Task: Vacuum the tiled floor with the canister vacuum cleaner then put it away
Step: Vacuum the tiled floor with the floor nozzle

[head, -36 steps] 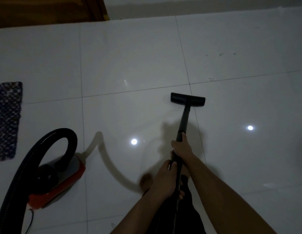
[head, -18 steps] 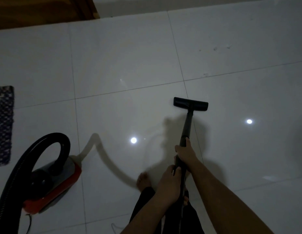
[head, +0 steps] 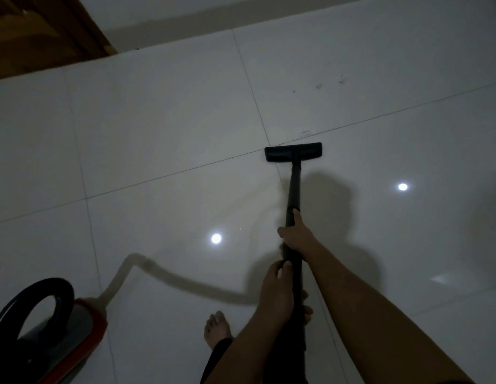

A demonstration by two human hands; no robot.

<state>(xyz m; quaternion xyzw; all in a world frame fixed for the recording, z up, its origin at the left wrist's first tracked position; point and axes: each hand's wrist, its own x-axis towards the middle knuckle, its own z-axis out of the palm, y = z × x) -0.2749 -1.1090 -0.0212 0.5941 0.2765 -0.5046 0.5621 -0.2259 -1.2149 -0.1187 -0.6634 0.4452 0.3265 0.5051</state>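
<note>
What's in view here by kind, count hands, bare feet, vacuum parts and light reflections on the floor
Hands: 2, left hand and right hand, both on the wand
Bare feet: 1, foot
Vacuum parts: 4, canister, hose, wand, floor head
Light reflections: 2, and
Total: 9

Dim, grainy room, two ceiling-light glare spots on the glossy floor, soft shadows toward 3 o'clock, wide-angle bending at edges, canister vacuum blurred.
</note>
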